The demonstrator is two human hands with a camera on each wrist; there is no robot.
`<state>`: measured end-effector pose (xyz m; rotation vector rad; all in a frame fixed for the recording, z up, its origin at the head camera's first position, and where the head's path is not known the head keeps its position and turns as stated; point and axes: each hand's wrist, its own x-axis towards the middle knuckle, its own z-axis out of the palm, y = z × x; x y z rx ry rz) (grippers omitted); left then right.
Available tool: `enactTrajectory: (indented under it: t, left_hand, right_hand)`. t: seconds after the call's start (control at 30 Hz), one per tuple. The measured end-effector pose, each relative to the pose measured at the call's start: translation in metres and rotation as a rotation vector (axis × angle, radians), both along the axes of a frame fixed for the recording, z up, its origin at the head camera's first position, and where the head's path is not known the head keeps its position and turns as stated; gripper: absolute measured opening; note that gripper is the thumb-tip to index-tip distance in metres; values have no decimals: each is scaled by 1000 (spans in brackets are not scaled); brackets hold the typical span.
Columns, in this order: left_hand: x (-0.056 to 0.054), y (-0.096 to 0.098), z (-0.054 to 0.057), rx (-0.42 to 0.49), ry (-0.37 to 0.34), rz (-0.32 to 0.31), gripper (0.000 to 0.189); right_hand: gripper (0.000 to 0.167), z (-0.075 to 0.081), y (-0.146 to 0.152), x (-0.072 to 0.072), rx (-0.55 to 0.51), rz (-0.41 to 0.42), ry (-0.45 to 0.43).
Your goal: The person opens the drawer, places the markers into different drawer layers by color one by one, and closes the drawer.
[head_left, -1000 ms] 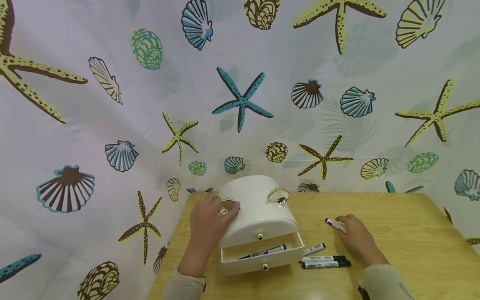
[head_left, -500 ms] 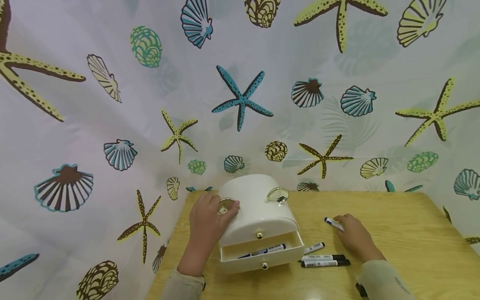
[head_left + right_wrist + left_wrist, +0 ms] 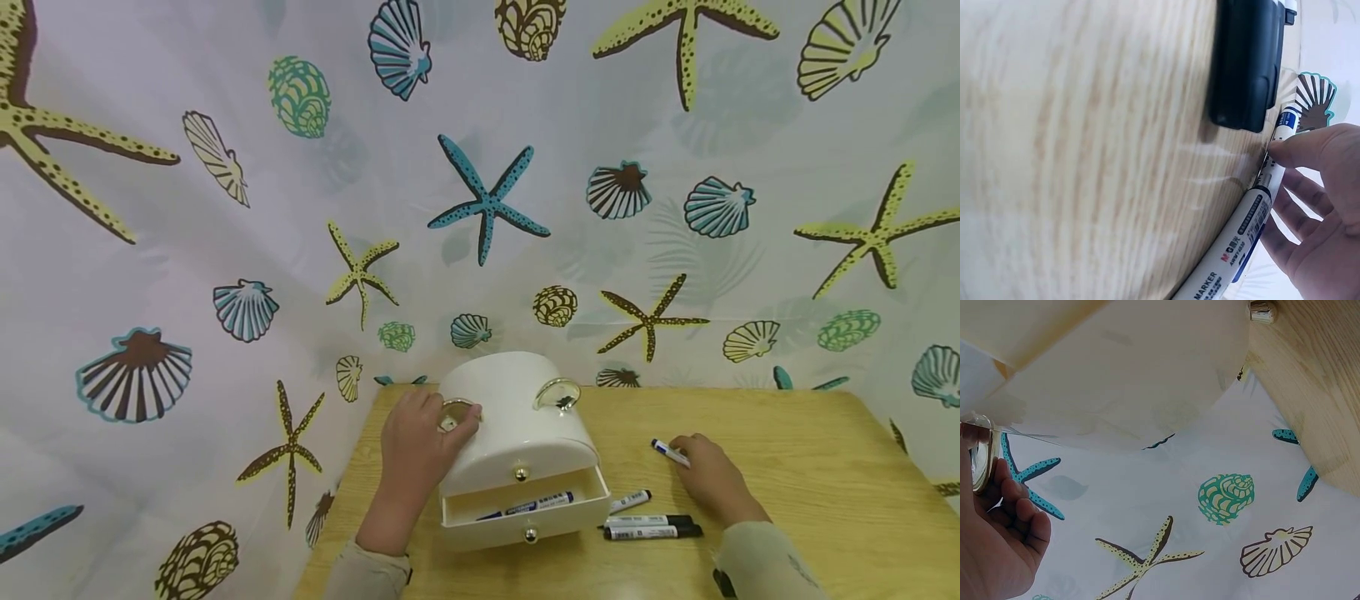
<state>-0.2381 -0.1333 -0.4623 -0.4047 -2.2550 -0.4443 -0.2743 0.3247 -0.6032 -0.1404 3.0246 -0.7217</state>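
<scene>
A glossy white drawer box (image 3: 510,408) with gold ring handles stands on the wooden table. My left hand (image 3: 416,446) grips its left ring handle (image 3: 984,453), thumb and fingers curled at the ring. The lower drawer (image 3: 495,535) is pulled out, and a blue-printed marker (image 3: 536,504) lies inside it. To the right of the box, my right hand (image 3: 708,475) pinches a white marker (image 3: 1286,125) with a blue end between thumb and fingers, low at the tabletop. A printed white barrel (image 3: 1225,250) lines up with it in the right wrist view. My palm hides part of the marker in the head view.
Several loose markers lie between the box and my right hand: a white one (image 3: 630,501) with a dark end and two black-capped ones, the nearer black-capped marker (image 3: 645,532) in front. A shell-and-starfish cloth (image 3: 525,267) hangs behind the table (image 3: 795,467).
</scene>
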Motion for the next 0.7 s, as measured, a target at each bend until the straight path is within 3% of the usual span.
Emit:
enactTrajectory:
  t: [0.37, 0.7]
  left_hand:
    - [1, 1, 1, 4, -15, 3, 53]
    - [2, 1, 1, 2, -19, 5, 53]
  right_hand:
    - [32, -2, 2, 2, -11, 14, 26]
    - [32, 8, -2, 8, -12, 35, 146]
